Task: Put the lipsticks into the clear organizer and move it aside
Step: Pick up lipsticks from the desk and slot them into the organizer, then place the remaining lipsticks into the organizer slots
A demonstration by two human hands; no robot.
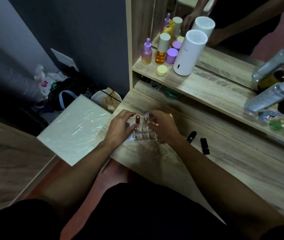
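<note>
A clear organizer (pixel 143 135) with square slots stands on the wooden desk between my hands. A dark red lipstick (pixel 137 119) stands upright in a back slot, and a clear-capped lipstick (pixel 146 117) stands beside it. My left hand (pixel 120 126) rests against the organizer's left side, thumb near the red lipstick. On the organizer's right side my right hand (pixel 163 125) has its fingers curled near the clear-capped lipstick. Two black lipsticks (pixel 191 136) (pixel 204 146) lie on the desk to the right.
A white humidifier (pixel 188 52), purple and amber bottles (pixel 162 49) and a yellow jar (pixel 162 70) stand on the upper shelf before a mirror. Spray bottles (pixel 272 96) lie at the right. A plastic-wrapped white box (pixel 75 129) sits left of the desk.
</note>
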